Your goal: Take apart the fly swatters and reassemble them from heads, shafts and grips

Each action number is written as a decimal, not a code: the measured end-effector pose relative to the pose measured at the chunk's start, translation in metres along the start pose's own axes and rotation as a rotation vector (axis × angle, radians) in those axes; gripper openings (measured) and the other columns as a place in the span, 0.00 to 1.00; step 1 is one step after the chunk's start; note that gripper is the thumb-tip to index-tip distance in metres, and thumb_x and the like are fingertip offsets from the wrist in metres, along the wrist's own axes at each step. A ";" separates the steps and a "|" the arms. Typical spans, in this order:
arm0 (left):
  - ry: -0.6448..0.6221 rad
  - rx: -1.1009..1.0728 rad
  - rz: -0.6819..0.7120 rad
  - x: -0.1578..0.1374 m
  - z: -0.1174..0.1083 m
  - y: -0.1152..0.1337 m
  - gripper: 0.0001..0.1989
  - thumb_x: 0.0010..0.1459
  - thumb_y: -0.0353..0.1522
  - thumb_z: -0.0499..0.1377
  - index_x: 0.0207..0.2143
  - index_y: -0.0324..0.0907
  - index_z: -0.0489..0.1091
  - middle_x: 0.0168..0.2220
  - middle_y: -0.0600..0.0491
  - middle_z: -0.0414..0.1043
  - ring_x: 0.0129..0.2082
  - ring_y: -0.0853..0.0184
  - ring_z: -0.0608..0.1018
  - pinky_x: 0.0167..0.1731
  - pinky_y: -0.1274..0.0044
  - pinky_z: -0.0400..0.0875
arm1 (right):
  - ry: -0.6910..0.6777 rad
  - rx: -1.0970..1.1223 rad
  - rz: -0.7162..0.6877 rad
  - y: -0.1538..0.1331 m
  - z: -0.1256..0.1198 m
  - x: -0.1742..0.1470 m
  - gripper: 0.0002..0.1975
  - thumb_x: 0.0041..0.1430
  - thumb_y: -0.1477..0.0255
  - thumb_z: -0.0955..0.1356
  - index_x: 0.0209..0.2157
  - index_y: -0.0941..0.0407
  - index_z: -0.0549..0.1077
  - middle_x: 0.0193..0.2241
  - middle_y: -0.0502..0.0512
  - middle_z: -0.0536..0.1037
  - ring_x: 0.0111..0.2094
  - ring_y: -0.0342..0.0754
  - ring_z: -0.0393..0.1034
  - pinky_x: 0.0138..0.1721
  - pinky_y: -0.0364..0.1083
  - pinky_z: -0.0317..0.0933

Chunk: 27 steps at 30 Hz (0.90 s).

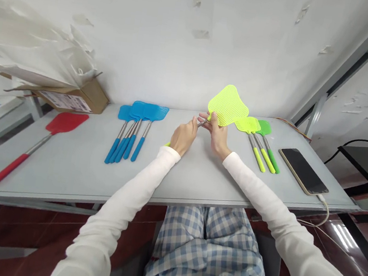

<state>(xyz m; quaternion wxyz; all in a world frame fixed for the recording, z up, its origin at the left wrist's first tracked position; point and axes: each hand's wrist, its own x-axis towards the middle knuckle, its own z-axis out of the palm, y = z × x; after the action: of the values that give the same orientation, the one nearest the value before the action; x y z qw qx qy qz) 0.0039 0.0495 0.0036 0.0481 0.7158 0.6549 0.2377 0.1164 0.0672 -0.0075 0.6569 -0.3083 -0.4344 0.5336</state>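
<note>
A yellow-green fly swatter [228, 106] is held up above the table, its perforated head to the upper right and its metal rod slanting down to the left. My left hand [184, 136] is closed around the handle end, which it mostly hides. At the neck, my right hand [217, 133] grips the swatter with thumb and fingers, just below the head. Right of it lie yellow-green fly swatters [248, 124] and a darker green one [265, 128], handles toward me. Several blue fly swatters [153, 112] lie overlapping to the left.
A red fly swatter [64, 123] with its rod extended lies at the far left. Behind it stands a cardboard box [90, 97] with white plastic wrap. On the right, a phone [303, 171] is plugged into a white cable [326, 213]. A wall backs the grey table [191, 180].
</note>
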 end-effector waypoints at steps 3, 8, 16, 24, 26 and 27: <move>-0.021 -0.034 -0.020 -0.001 -0.001 -0.002 0.29 0.71 0.38 0.35 0.50 0.34 0.72 0.40 0.39 0.80 0.42 0.57 0.81 0.41 0.73 0.70 | -0.004 -0.013 0.009 0.002 -0.002 0.000 0.29 0.52 0.46 0.69 0.43 0.56 0.72 0.44 0.59 0.82 0.50 0.53 0.76 0.53 0.52 0.70; 0.067 -0.258 -0.014 -0.002 0.006 -0.001 0.27 0.71 0.39 0.37 0.44 0.37 0.73 0.37 0.42 0.80 0.42 0.59 0.81 0.43 0.72 0.70 | -0.072 -0.091 0.040 0.006 0.002 -0.006 0.27 0.53 0.46 0.68 0.40 0.55 0.71 0.43 0.59 0.81 0.47 0.51 0.77 0.51 0.51 0.70; 0.016 -0.836 -0.040 -0.002 0.017 0.001 0.15 0.70 0.39 0.42 0.50 0.42 0.60 0.37 0.48 0.77 0.38 0.67 0.79 0.43 0.72 0.72 | -0.159 -0.306 -0.028 -0.014 -0.019 0.003 0.22 0.56 0.50 0.68 0.40 0.53 0.72 0.39 0.53 0.79 0.42 0.46 0.74 0.42 0.45 0.72; 0.156 0.035 -0.070 0.003 0.000 -0.044 0.15 0.63 0.28 0.45 0.48 0.35 0.65 0.51 0.34 0.68 0.55 0.52 0.70 0.53 0.61 0.65 | -0.063 -0.986 0.235 -0.061 -0.093 0.029 0.12 0.66 0.70 0.63 0.48 0.59 0.69 0.26 0.51 0.74 0.21 0.41 0.63 0.23 0.41 0.58; 0.182 0.205 -0.245 0.004 -0.006 -0.058 0.19 0.62 0.25 0.45 0.52 0.30 0.64 0.55 0.28 0.64 0.57 0.46 0.68 0.52 0.58 0.64 | -0.076 -1.250 0.272 -0.061 -0.106 0.027 0.19 0.63 0.72 0.65 0.54 0.61 0.64 0.28 0.54 0.77 0.26 0.45 0.68 0.29 0.43 0.60; 0.181 0.253 -0.318 0.005 -0.008 -0.065 0.20 0.61 0.24 0.44 0.53 0.28 0.64 0.56 0.26 0.63 0.58 0.44 0.67 0.51 0.58 0.64 | -0.076 -1.373 0.273 -0.060 -0.111 0.025 0.22 0.62 0.72 0.66 0.57 0.63 0.61 0.30 0.57 0.79 0.30 0.48 0.71 0.33 0.44 0.62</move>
<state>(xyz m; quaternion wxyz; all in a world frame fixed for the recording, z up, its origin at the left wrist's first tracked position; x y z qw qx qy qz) -0.0585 0.0611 -0.0121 -0.0644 0.5797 0.7856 0.2064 0.2441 0.0833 0.0029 0.2252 -0.6865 -0.6532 0.2266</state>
